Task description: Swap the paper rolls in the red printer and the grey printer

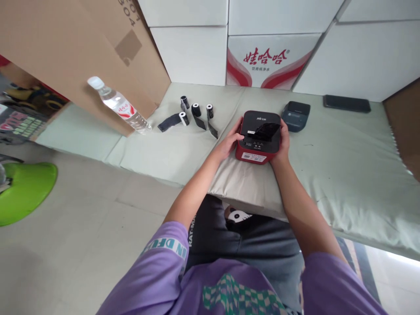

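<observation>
A red label printer (259,131) with a glossy black lid rests on the pale green covered bench, held from both sides. My left hand (229,142) grips its left side, the thumb lying on the top edge near a small label. Against its right side, my right hand (282,142) is wrapped, with most of its fingers hidden behind the body. Just beyond my right hand stands a smaller dark printer-like device (296,116). To the left of the red printer lie several small black rolls (196,110) with white cores, some with dark strips unrolled.
A water bottle (121,105) stands at the left beside a large cardboard box (88,52). White cartons (272,61) are stacked along the back. A black phone-like slab (347,103) lies at the far right. A green chair seat (28,190) is on the left.
</observation>
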